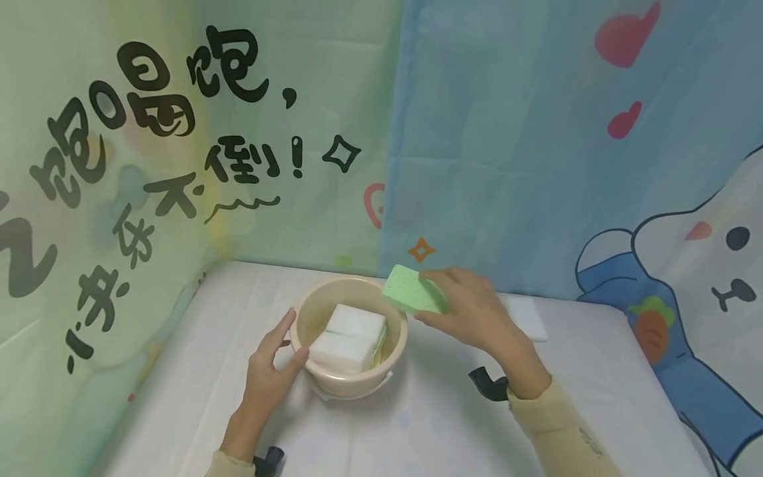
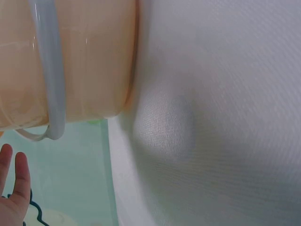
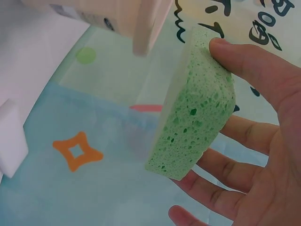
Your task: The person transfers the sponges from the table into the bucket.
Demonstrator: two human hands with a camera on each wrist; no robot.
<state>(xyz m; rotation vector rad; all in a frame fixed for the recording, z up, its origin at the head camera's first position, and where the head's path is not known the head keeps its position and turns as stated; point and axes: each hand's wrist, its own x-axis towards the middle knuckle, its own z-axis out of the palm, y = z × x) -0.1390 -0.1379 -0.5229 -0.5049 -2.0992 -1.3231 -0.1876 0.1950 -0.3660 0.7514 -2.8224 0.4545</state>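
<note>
My right hand [image 1: 467,308] pinches a light green sponge [image 1: 414,290] at the bucket's right rim. The right wrist view shows the porous face of this sponge [image 3: 200,113], thumb on one edge and fingers on the other. A beige bucket [image 1: 352,383] stands upright on the table, holding two white sponge blocks [image 1: 356,320] with a yellow-green edge [image 1: 380,346] showing beside them. My left hand [image 1: 271,368] rests at the bucket's left side, thumb at the rim and fingers extended. In the left wrist view, two straight fingers [image 2: 19,181] show beside the bucket's pale handle [image 2: 49,70].
A flat white block [image 1: 526,318] lies on the white-covered table [image 1: 417,424] behind my right forearm. Printed cloth walls [image 1: 489,165] rise at the back and left. Black camera mounts [image 1: 489,384] sit at the wrists.
</note>
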